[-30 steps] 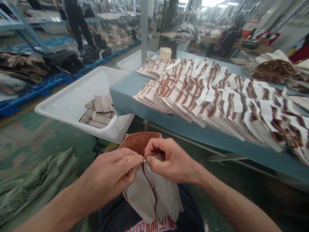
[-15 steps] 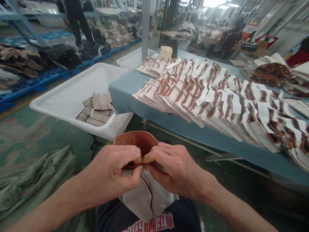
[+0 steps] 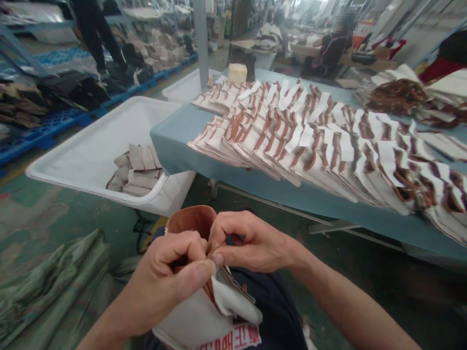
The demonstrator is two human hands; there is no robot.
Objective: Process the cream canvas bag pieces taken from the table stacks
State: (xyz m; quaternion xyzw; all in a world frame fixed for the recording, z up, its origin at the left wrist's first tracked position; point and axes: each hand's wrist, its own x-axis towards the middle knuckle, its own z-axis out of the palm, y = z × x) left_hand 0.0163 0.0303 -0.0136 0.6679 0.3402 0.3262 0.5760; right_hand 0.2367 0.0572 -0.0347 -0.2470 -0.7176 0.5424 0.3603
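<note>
A sewn boot upper (image 3: 182, 316), off-white outside with a brown lining, rests over my lap. Its open brown top faces up and away from me. My left hand (image 3: 178, 272) is closed on the upper's edge, thumb and fingers pinching the material beside a seam. Close against it, my right hand (image 3: 244, 240) pinches the same edge, its thumb tip by the left thumb. The exact spot between the fingertips is partly hidden. Below the hands, a flap of the upper hangs folded to the right, showing its edge.
Ahead on the right, a blue-covered table (image 3: 175, 141) carries rows of similar uppers (image 3: 262, 141) with white strips. At left stands a white tub (image 3: 83, 131) with grey-beige pieces (image 3: 138, 165). Green cloth (image 3: 69, 282) lies on the floor. People are in the background.
My hands have turned the upper, and its seam side has folded to the right. The right hand has shifted left and is pinching beside the left thumb. The view has swung slightly right.
</note>
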